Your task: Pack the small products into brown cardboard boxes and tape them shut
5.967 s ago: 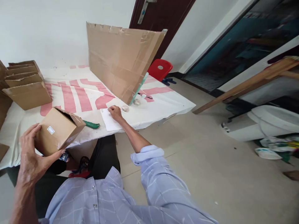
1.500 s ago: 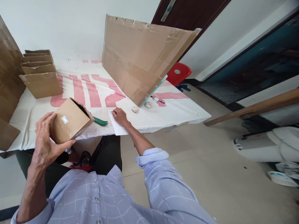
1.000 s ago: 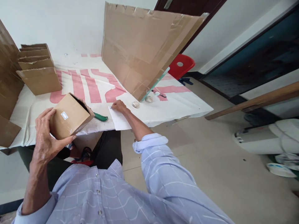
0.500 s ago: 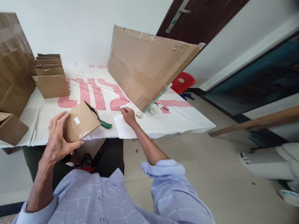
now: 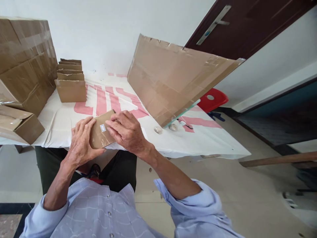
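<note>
My left hand (image 5: 80, 142) grips a small brown cardboard box (image 5: 98, 138) by its left side, thumb along the lower edge. The box is tilted at the table's near edge. A white label with a blue border (image 5: 102, 128) sits on the face towards me. My right hand (image 5: 128, 134) is closed in a pinch over the box's right part, fingertips close beside the label. Whatever those fingers hold, if anything, is too small or hidden. Behind my right hand only a sliver of the white paper sheet (image 5: 144, 133) shows.
Several cardboard boxes (image 5: 71, 90) stand in a row at the back left. Big taped cartons (image 5: 29, 62) and a closed box (image 5: 21, 124) are further left. A large cardboard panel (image 5: 173, 79) leans across the table. Two tape rolls (image 5: 158, 130) lie by its lower corner.
My right hand has left the paper sheet and moved left onto the box. The box stays in my left hand. The view has shifted left, and the green handle is now hidden.
</note>
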`<act>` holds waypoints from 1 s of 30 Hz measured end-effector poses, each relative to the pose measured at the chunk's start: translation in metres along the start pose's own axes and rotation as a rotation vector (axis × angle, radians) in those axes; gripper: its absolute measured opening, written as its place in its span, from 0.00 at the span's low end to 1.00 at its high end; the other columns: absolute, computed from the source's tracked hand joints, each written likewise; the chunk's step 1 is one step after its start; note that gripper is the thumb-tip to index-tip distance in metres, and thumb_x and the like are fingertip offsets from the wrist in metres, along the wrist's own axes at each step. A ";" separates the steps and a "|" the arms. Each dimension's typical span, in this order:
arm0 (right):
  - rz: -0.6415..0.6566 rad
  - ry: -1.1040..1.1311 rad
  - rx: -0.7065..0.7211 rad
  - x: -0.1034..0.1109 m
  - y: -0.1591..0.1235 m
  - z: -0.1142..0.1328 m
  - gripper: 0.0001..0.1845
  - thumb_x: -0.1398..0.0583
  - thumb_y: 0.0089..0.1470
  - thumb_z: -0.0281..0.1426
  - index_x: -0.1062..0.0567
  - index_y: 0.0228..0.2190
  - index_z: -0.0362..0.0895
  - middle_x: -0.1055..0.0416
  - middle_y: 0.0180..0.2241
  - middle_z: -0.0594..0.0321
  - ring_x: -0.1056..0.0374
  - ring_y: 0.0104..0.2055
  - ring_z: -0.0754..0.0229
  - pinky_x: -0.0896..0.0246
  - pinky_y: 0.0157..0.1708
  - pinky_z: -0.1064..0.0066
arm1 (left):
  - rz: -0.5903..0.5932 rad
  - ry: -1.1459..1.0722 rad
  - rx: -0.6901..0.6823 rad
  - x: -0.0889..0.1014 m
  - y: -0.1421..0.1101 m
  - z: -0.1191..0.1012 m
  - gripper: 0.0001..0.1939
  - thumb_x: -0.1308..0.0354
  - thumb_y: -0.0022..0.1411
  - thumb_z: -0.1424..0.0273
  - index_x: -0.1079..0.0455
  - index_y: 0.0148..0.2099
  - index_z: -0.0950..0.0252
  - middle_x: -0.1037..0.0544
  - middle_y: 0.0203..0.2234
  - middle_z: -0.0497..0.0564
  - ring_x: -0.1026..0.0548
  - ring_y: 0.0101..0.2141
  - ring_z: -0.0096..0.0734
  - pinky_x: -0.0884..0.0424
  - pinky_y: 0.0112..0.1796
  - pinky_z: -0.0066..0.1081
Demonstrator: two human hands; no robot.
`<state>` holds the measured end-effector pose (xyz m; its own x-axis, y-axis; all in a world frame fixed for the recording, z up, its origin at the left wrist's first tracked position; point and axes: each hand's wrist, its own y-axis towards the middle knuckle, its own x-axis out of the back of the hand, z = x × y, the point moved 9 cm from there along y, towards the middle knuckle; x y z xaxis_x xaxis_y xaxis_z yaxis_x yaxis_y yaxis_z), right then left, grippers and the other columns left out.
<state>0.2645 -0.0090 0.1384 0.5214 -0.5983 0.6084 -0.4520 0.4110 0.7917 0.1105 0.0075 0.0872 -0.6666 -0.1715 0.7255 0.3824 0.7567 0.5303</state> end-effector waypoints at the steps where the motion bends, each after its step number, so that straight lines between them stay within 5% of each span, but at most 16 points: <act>1: 0.025 -0.030 0.012 -0.005 0.000 0.001 0.11 0.41 0.70 0.27 0.17 0.43 0.50 0.24 0.39 0.57 0.31 0.44 0.51 0.33 0.44 0.56 | -0.006 0.006 -0.001 -0.001 0.000 -0.001 0.56 0.21 0.47 0.63 0.43 0.74 0.57 0.34 0.71 0.66 0.36 0.69 0.67 0.37 0.64 0.63; 20: 0.083 -0.132 0.068 -0.011 -0.004 0.012 0.15 0.42 0.71 0.24 0.19 0.33 0.45 0.23 0.37 0.56 0.36 0.42 0.53 0.43 0.44 0.60 | 0.000 0.046 -0.003 -0.009 0.000 -0.010 0.52 0.24 0.50 0.60 0.43 0.73 0.59 0.34 0.71 0.67 0.36 0.68 0.68 0.36 0.63 0.62; 30: 0.104 -0.072 0.013 -0.016 -0.002 0.008 0.12 0.42 0.69 0.24 0.19 0.36 0.44 0.23 0.39 0.54 0.34 0.44 0.51 0.42 0.44 0.59 | -0.004 0.041 -0.009 -0.009 -0.002 -0.011 0.52 0.24 0.50 0.60 0.42 0.73 0.61 0.34 0.70 0.67 0.35 0.67 0.67 0.36 0.63 0.62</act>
<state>0.2512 -0.0058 0.1265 0.4184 -0.6010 0.6811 -0.5106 0.4645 0.7235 0.1225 0.0004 0.0845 -0.6414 -0.2004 0.7405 0.3859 0.7500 0.5372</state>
